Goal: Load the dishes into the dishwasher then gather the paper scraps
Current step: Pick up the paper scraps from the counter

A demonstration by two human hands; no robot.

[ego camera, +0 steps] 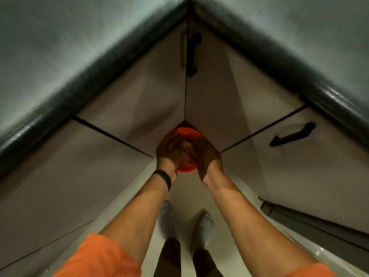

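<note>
Orange sleeve point(97, 256) nearest; both forearms run straight ahead to the left hand point(168, 151) and right hand point(207, 154), drawn close together with fingers curled inward over one orange bucket point(187, 131) on the floor in the cabinet corner. Bucket sits directly under and just beyond the hands, round so no long axis, both hands equally near. Pale clump point(187, 149) between the palms is probably paper scraps: too blurred to count, or to tell if it's gripped.

Orange bin point(187, 131) smooth plastic (slightly glossy); cabinet doors point(209, 92) matt; floor point(185, 192) glossy.
</note>
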